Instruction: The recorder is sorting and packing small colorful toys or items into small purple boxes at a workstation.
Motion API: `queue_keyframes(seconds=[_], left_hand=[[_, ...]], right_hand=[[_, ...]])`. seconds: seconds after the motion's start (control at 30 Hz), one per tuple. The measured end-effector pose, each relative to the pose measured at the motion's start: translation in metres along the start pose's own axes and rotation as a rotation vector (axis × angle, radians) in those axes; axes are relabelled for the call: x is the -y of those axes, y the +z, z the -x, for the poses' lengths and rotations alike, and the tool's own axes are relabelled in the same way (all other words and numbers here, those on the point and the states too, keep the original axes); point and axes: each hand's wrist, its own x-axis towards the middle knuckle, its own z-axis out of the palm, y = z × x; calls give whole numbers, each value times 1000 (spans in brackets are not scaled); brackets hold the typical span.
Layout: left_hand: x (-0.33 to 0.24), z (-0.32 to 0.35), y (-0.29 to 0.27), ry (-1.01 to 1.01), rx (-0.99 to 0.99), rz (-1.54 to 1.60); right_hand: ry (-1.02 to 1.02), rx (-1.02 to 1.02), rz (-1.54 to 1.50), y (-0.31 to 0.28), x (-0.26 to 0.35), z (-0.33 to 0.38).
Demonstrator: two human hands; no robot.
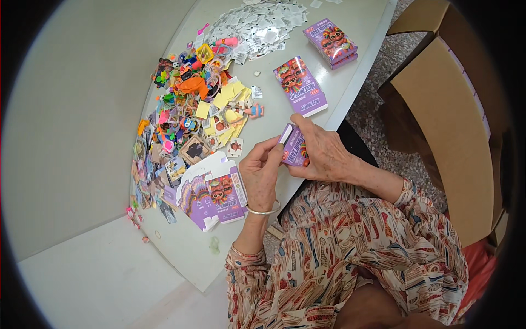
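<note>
Between my two hands is a small purple printed box (296, 149), held above the table's near edge. My left hand (262, 171) grips its left end, thumb along the edge. Wrapped over the box's right side is my right hand (324, 151), fingers curled. Just beyond them a purple box (300, 86) lies on the table with a flap sticking out toward me. Beside my left wrist rests a fan of flat purple box blanks (215, 194). What is inside the held box is hidden.
Small colourful toys (186, 88) are heaped at the left, with yellow cards (230, 101) beside them. Silvery-white packets (257, 27) pile up at the far side. Stacked purple boxes (330, 41) stand far right. A large open cardboard carton (444, 120) sits right of the table.
</note>
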Motion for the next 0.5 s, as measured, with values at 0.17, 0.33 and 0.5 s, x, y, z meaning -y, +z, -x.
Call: queue_keyframes(seconds=[0.17,0.33,0.5], left_hand=[[12,1,-4,33,30,-47],[2,11,-1,210,81,-283],[-3,18,3,90,82,-117]], right_hand=[[-15,59,29,-1,0,2],[-40,109,34,-4,3,-1],[-22,40,-93,-2,-4,-1]])
